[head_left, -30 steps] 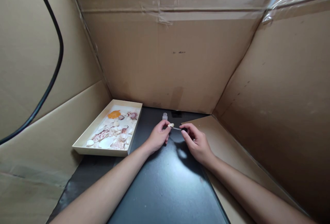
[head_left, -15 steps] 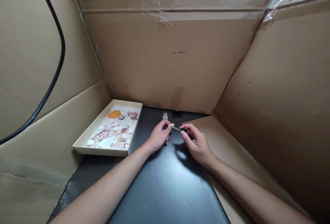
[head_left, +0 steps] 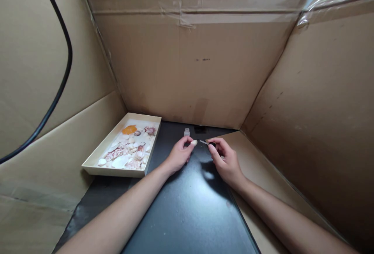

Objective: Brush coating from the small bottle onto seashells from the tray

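Near the middle, my left hand [head_left: 180,155] pinches a small pale shell [head_left: 194,143] between thumb and fingertips. To its right, my right hand [head_left: 226,160] grips the black cap of a thin brush [head_left: 203,142]. The brush points left, its dark tip just short of the shell. A small clear bottle [head_left: 187,132], its neck uncovered, stands upright on the dark table [head_left: 181,215] behind my left hand.
At the left, a cream tray [head_left: 113,172] holds several shells and an orange piece [head_left: 129,129]. Cardboard walls [head_left: 175,71] surround the table, and a flat cardboard sheet [head_left: 248,145] lies at the right. A black cable [head_left: 69,51] hangs at the upper left.
My right hand has shifted slightly right with the brush, whose tip has moved off the shell. The shell now sits a little more upright in my left hand.
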### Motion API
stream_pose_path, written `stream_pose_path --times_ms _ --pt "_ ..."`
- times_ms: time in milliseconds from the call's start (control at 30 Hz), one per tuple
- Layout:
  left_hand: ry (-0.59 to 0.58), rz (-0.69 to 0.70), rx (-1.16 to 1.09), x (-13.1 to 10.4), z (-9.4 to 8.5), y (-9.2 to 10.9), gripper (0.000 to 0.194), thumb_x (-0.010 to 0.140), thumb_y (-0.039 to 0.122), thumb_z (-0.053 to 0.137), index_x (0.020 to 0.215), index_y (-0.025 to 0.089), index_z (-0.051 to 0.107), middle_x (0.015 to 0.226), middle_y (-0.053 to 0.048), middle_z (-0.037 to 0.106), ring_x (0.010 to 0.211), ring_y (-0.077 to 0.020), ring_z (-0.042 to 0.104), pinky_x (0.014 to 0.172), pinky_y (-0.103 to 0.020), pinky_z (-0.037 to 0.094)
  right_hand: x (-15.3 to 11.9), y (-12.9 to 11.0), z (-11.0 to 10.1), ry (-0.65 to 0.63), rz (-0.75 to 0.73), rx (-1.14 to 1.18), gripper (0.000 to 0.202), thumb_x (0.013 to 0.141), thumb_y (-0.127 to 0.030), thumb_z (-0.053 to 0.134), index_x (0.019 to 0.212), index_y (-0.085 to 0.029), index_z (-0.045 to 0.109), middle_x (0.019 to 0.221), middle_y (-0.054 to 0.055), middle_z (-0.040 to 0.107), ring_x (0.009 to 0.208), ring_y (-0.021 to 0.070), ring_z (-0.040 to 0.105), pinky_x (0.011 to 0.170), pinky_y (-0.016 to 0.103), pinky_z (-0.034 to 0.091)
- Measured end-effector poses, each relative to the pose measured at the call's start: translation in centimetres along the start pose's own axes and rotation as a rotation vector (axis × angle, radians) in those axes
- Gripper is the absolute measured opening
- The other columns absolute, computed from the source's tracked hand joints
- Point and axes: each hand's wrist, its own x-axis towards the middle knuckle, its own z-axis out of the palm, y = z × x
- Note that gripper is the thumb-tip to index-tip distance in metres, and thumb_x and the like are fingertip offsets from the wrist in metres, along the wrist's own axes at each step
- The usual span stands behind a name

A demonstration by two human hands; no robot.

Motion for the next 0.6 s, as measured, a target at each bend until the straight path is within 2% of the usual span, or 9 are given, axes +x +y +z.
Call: stream_pose_path --times_ms 100,233,400,600 --pt "-0.007 0.009 -0.014 -0.06 0.00 0.09 0.031 0.081 0.048 0.057 0.085 0.019 0.046 0.051 0.010 0.038 0.039 -0.0050 0.035 0.038 -0.017 0.028 -0.02 -0.03 0.04 -0.040 0.008 -0.002 0.023 0.092 -0.039 0.051 0.102 -0.019 0.058 0.060 -0.005 0.043 0.053 0.0115 0.044 0.052 0.024 0.035" --pt "-0.024 -0.007 -0.031 -0.25 -0.06 0.49 0.032 0.081 0.050 0.057 0.083 0.020 0.045 0.046 0.011 0.039 0.037 -0.0057 0.036 0.040 -0.017 0.032 -0.04 0.03 0.01 0.002 0.034 -0.029 0.022 0.091 -0.039 0.053 0.100 -0.019 0.059 0.060 -0.005 0.043 0.054 0.0120 0.044 0.052 0.024 0.035" --pt "-0.056 -0.059 -0.119 -0.24 -0.38 0.75 0.030 0.079 0.046 0.059 0.084 0.019 0.047 0.045 0.009 0.044 0.034 -0.0061 0.038 0.037 -0.017 0.032 -0.08 0.05 -0.01 -0.047 -0.009 0.006 0.022 0.092 -0.037 0.050 0.101 -0.020 0.059 0.061 -0.004 0.046 0.054 0.0127 0.046 0.053 0.024 0.036" --pt "-0.071 -0.117 -0.206 -0.19 -0.68 0.80 0.026 0.076 0.040 0.060 0.085 0.018 0.048 0.046 0.008 0.047 0.034 -0.0070 0.044 0.035 -0.017 0.033 -0.01 -0.05 -0.11 0.018 0.009 -0.019 0.021 0.090 -0.036 0.052 0.099 -0.019 0.060 0.062 -0.004 0.045 0.054 0.0124 0.044 0.052 0.024 0.035"
